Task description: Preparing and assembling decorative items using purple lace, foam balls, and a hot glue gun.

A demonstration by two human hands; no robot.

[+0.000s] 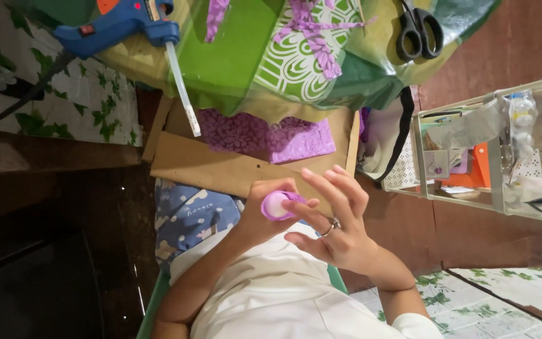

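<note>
One head-worn camera looks steeply down, close over the person's own lap and raised hands. The picture reads turned about: arms enter from the bottom edge, while the glue gun and scissors on the green cloth fill the top (nearer things below, farther above). No second view shares this scene.

Light warm and uneven: brightest on the glossy green sheet, which throws soft glare patches. Lower left corner drops into near-black shadow, detail lost. Hands and small purple piece slightly soft from motion blur; shelf rack at right edge mildly stretched.
</note>
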